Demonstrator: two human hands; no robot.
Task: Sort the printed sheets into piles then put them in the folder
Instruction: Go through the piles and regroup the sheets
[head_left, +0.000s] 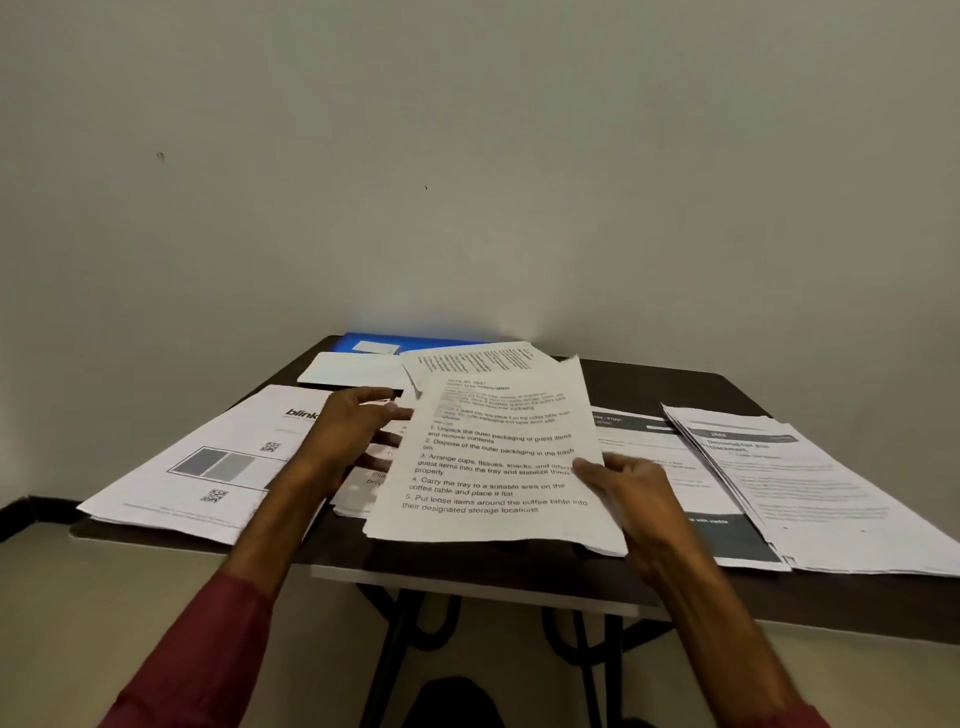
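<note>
Our right hand (628, 488) pinches the printed sheets (498, 457) at centre frame, our left hand (353, 436) spread beside them, and held by one edge they may sag and slip onto the wrong pile (810, 493) at right.

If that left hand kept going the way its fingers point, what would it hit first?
Probably the sheets held by the right hand: the left hand points at their left edge, close by. Whether it would slip under them is unclear.
</note>
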